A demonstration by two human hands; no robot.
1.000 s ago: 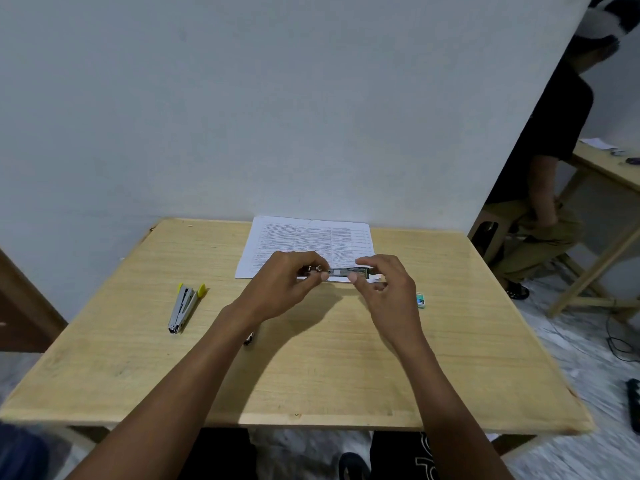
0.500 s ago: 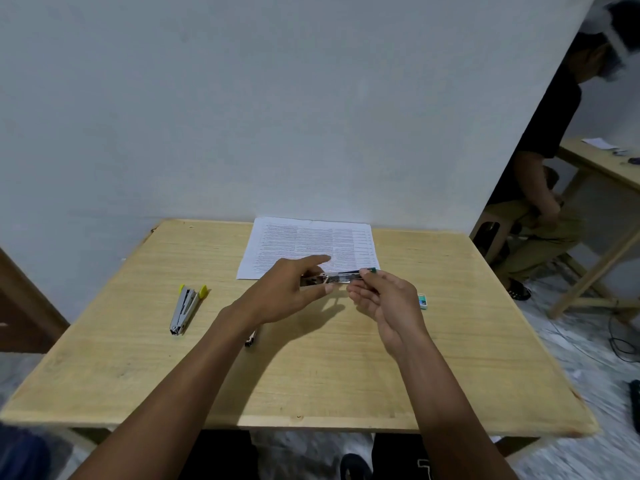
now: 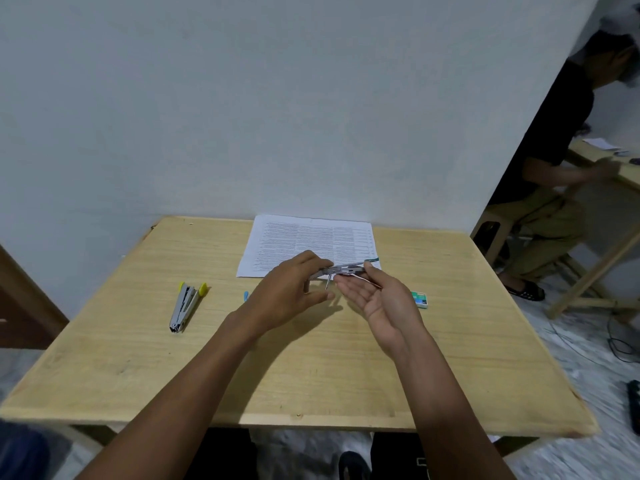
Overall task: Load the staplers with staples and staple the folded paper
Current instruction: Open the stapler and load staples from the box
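Observation:
My left hand (image 3: pixel 289 292) and my right hand (image 3: pixel 375 297) hold a small metal stapler with green tips (image 3: pixel 343 270) above the middle of the wooden table (image 3: pixel 311 368). The left fingers pinch its left end. My right palm is turned up under its right end, thumb on top, and a thin metal part hangs down between the hands. A printed sheet of paper (image 3: pixel 311 242) lies flat behind them at the table's far edge. A second metal stapler with yellow tips (image 3: pixel 185 306) lies on the left. A small green and white staple box (image 3: pixel 420 299) lies to the right.
A small blue item (image 3: pixel 246 295) peeks out beside my left wrist. A plain wall rises directly behind the table. To the right a seated person (image 3: pixel 554 168) works at another wooden table (image 3: pixel 609 164). Cables (image 3: pixel 620 341) lie on the floor at the right.
My right hand has rolled palm up under the stapler. The left fingers have spread, and the stapler has opened so a thin metal part now hangs down.

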